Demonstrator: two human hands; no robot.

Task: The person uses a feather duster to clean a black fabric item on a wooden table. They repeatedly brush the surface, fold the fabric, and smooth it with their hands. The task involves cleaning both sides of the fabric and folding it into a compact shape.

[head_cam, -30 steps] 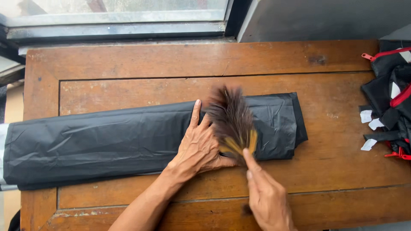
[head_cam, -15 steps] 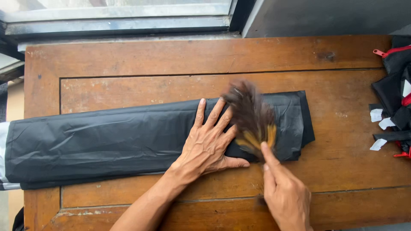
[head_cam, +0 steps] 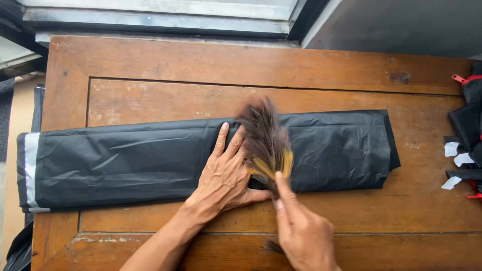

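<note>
A long folded black garment with a pale reflective stripe at its left end lies across a wooden table. My left hand presses flat on the garment near its middle, fingers spread. My right hand grips the handle of a feather duster, whose brown and yellow feathers rest on the black fabric just right of my left hand. The duster is blurred.
More black fabric items with red trim and white tags lie at the table's right edge. A window sill runs along the far side. Dark fabric hangs off the table's left edge.
The duster's feathers have swung between right and left over the fabric while my left hand stayed flat on it. The view has shifted slightly.
</note>
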